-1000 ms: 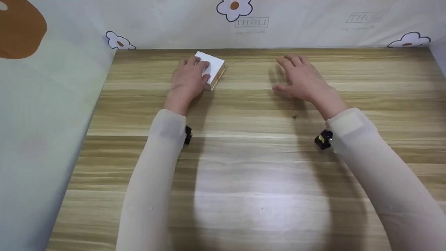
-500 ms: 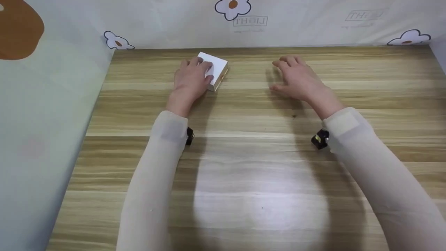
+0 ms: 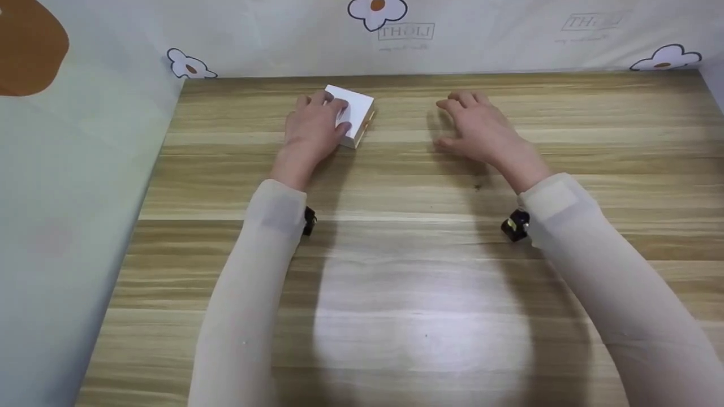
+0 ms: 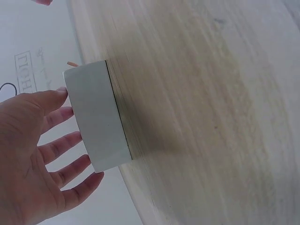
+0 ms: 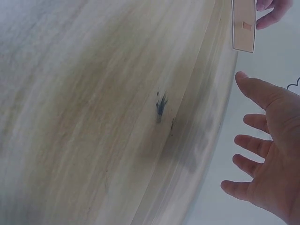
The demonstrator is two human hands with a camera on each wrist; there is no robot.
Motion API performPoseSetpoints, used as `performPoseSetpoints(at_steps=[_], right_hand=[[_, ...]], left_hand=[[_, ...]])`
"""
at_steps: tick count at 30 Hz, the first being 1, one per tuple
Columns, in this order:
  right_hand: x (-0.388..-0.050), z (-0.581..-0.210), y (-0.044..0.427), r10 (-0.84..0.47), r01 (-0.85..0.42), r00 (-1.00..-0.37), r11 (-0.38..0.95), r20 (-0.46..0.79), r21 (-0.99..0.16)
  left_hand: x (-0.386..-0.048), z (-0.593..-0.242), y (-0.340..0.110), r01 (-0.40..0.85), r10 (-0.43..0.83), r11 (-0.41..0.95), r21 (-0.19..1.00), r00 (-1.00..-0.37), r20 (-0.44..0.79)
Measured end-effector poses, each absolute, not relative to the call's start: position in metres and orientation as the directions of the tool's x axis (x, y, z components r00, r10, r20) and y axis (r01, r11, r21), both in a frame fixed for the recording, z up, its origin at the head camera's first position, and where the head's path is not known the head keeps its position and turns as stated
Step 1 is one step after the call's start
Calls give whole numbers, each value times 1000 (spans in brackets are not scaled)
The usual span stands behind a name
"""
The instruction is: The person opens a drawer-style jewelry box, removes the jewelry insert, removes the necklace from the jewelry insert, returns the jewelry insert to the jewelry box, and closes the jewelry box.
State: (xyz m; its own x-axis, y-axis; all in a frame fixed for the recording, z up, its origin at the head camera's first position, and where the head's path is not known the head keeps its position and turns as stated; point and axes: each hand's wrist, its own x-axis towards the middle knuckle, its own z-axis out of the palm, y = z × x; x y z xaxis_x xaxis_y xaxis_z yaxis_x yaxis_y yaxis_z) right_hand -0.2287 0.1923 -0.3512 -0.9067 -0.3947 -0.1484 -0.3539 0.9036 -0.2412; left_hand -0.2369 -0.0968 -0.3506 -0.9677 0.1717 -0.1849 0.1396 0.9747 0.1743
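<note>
Fingers spread and gently bent, the left hand [image 3: 313, 129] rests on a small box [image 3: 358, 106], and we see thumb and fingertips touching its top. Well apart to the right, we find the right hand [image 3: 481, 127] over the tabletop [image 3: 421, 195], fingers parted, holding nothing. What a neat little box! It lies flat near the back edge, left of centre, turned at a slant: smooth white top, plain pale near side with a dark line along the bottom. Around the corner, we spot a tan end face [image 5: 242, 28] framed in white, and an orange tab [image 4: 72, 63] pokes out; it may be a ribbon, too small for us to be sure. Counting up: one box, two hands, two black wrist devices [image 3: 515, 225], three white flowers [image 3: 377, 5] with brown centres on the backdrop [image 3: 271, 39], plus one big brown patch [image 3: 31, 51] at far left. And the lettering? We read LIGHT, mirror-reversed, inside two printed frames [image 3: 405, 31], the right one fainter; smaller lines beneath are illegible.
</note>
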Motion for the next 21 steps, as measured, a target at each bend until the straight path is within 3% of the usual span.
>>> performPoseSetpoints(at_steps=[21], right_hand=[[-231, -355, 173, -434, -384, -885, 885, -168, -264]], left_hand=[[-231, -350, -82, 146, 184, 970, 195, -963, -196]])
